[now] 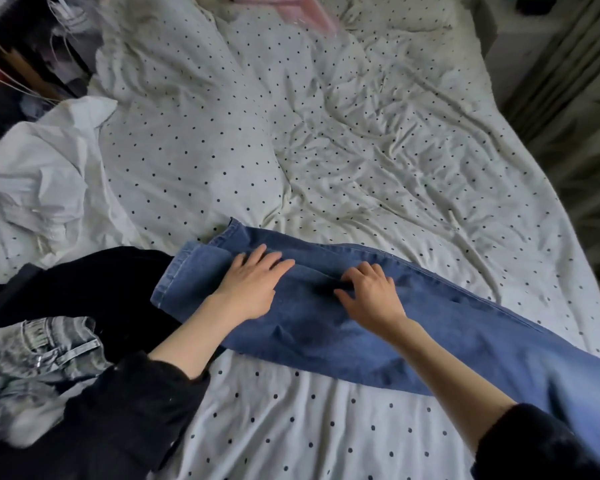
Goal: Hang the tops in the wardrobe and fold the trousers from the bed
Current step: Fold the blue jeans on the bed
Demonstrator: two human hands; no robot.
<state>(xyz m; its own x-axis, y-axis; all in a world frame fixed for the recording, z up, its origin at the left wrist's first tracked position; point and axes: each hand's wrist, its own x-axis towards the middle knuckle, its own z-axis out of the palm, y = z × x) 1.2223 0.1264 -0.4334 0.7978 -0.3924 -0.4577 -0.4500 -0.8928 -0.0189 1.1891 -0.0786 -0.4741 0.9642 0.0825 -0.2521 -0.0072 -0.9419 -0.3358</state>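
A pair of blue jeans [326, 327] lies stretched across the polka-dot bed [326, 133], hems at the left, the rest running off the lower right. My left hand [250, 285] presses flat on the legs near the hems, fingers straight. Slightly to the right, my right hand [371, 292] rests on the denim with fingertips bent against the fabric. A black garment [94, 282] lies under the hems at the left. Grey washed jeans [39, 362] are bunched at the lower left.
A crumpled white top [45, 171] sits at the bed's left edge. Hanging clothes and hangers of the wardrobe [25, 46] show at the upper left. Something pink [291, 8] lies at the bed's head. Curtains [575, 98] hang along the right side.
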